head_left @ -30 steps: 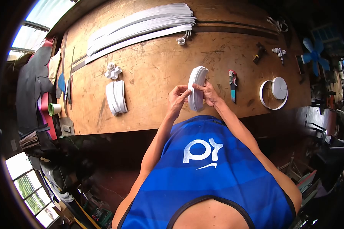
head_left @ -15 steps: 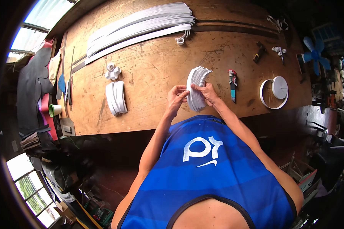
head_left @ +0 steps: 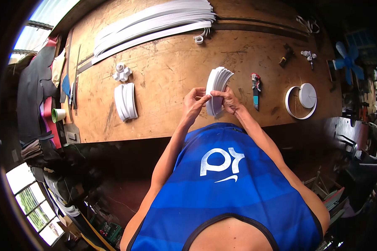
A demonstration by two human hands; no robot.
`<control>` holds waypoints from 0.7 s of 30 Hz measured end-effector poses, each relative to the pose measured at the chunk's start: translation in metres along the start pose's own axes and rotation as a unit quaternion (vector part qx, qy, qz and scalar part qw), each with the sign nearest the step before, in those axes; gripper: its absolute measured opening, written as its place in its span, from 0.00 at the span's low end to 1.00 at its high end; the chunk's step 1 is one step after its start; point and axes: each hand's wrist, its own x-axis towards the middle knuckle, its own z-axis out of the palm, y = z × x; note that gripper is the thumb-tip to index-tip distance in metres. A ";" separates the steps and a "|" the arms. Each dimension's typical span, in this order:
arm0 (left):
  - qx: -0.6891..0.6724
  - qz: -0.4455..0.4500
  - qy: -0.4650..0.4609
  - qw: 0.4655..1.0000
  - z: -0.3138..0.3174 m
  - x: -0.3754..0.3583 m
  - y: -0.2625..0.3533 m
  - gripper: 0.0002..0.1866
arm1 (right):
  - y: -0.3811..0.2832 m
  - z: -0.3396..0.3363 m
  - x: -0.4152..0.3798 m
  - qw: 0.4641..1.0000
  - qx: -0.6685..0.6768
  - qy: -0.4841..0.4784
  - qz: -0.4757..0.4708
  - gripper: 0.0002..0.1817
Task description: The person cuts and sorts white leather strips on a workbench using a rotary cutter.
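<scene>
A curved stack of white strips (head_left: 215,90) is held upright above the front part of the wooden table (head_left: 167,92). My left hand (head_left: 194,101) pinches its left side, thumb and fingertips against the strips. My right hand (head_left: 229,101) grips the stack from the right, with the thumb across the front and the other fingers partly hidden behind. To the left lies a second, smaller bundle of white strips (head_left: 125,101), with small white rolls (head_left: 122,72) just above it. A tool with a teal end (head_left: 256,92) rests to the right of my hands.
Long white strips (head_left: 155,27) lie along the back of the table, with a small coil (head_left: 199,39) beside them. At the right are a white tape roll (head_left: 307,95), a yellow-black tool (head_left: 286,55) and a blue fan (head_left: 347,62). A green-white cup (head_left: 58,115) is at the left edge.
The stack looks narrower and is turned slightly, its lower end less fanned out. My right fingers have curled in closer below it. The view has shifted a little.
</scene>
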 end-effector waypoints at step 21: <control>0.054 -0.009 -0.004 0.998 -0.003 0.002 -0.008 0.20 | 0.005 -0.008 0.003 0.999 0.006 0.002 0.035 0.21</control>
